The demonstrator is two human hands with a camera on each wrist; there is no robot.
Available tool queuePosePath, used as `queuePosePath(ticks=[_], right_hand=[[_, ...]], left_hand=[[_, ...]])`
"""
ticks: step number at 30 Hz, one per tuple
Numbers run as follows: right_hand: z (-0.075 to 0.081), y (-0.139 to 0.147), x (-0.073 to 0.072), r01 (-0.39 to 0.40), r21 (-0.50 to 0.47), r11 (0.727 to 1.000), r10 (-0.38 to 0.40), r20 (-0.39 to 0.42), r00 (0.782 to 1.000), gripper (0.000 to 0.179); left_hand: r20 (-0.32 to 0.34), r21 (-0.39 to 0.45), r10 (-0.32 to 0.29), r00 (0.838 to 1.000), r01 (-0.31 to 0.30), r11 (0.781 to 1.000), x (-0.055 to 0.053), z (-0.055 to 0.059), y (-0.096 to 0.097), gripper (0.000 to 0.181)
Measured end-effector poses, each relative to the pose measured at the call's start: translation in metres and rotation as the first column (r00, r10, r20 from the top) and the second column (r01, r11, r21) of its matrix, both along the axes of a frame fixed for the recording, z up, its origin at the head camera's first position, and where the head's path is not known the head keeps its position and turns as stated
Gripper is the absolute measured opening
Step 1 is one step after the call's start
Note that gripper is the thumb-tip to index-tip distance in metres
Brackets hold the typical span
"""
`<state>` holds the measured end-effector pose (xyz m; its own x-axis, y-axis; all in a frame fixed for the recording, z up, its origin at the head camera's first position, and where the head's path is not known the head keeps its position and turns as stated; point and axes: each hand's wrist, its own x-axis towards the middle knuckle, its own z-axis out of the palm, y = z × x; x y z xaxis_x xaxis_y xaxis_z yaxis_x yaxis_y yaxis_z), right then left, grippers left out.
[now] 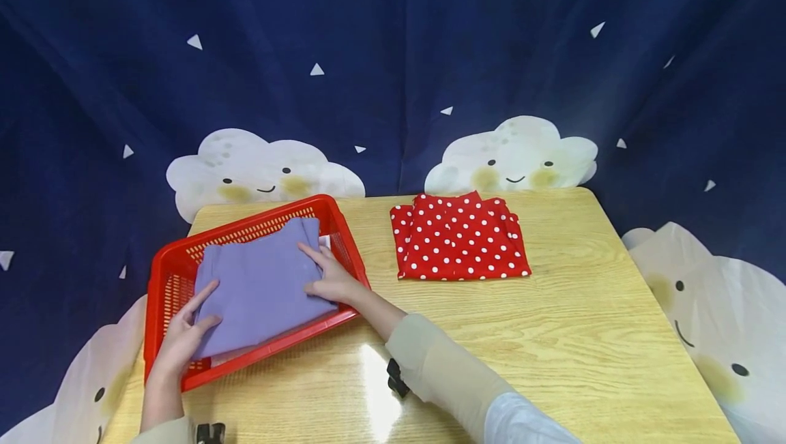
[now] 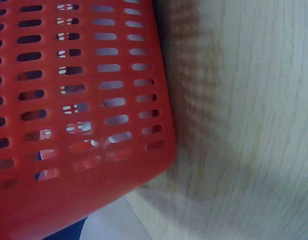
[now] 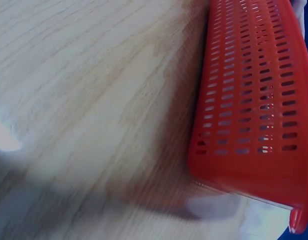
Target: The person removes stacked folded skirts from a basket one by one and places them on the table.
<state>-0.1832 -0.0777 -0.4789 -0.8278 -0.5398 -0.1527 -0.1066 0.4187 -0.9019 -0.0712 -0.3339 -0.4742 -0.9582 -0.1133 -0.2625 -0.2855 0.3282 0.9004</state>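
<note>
A folded purple cloth (image 1: 264, 287) lies in the red plastic basket (image 1: 161, 294) at the left of the table, in the head view. My left hand (image 1: 181, 335) rests at the cloth's left edge, thumb and forefinger spread apart. Over the basket's right rim reaches my right hand (image 1: 334, 280); its extended forefinger and thumb touch the cloth's right side, while the other fingers are mostly hidden. The left wrist view shows the slotted basket wall (image 2: 94, 107), and the right wrist view shows another stretch of the basket (image 3: 254, 100); neither shows the hands.
A folded red cloth with white polka dots (image 1: 457, 239) lies on the wooden table (image 1: 552, 342), right of the basket. Some white material (image 1: 325, 242) shows beneath the purple cloth. Behind the table hangs a dark blue curtain (image 1: 368, 35) with cloud faces.
</note>
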Motion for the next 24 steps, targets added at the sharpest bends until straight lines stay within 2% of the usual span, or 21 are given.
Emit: queuePosePath(ticks=[5,11,14,17,21,24], right_hand=[[0.006,0.008,-0.001,-0.018,-0.016,1.000,0.018,-0.024,1.000,0.082],[0.019,0.025,-0.003,-0.021,-0.090,0.996,0.016,-0.064,0.998,0.082],[0.025,0.034,-0.005,-0.027,-0.137,0.990,0.015,-0.085,0.996,0.082],[0.029,0.045,-0.006,-0.016,-0.168,0.986,0.003,-0.073,0.997,0.083],[0.035,0.060,-0.006,0.001,-0.189,0.982,-0.012,-0.055,0.998,0.082],[0.051,0.073,0.000,0.001,-0.197,0.980,-0.013,-0.058,0.998,0.080]], left_hand=[[-0.035,0.008,0.016,0.999,-0.015,1.000,-0.001,0.005,0.004,0.059],[-0.068,0.039,0.032,0.997,-0.029,0.999,-0.005,0.017,0.014,0.059],[-0.111,0.044,0.029,0.993,-0.024,0.999,-0.007,0.024,0.022,0.059],[-0.149,0.048,0.035,0.988,-0.028,0.998,-0.009,0.030,0.033,0.059],[-0.157,0.052,0.032,0.987,-0.024,0.998,-0.013,0.036,0.047,0.059],[-0.161,0.073,0.018,0.987,-0.006,0.997,-0.017,0.037,0.058,0.061]])
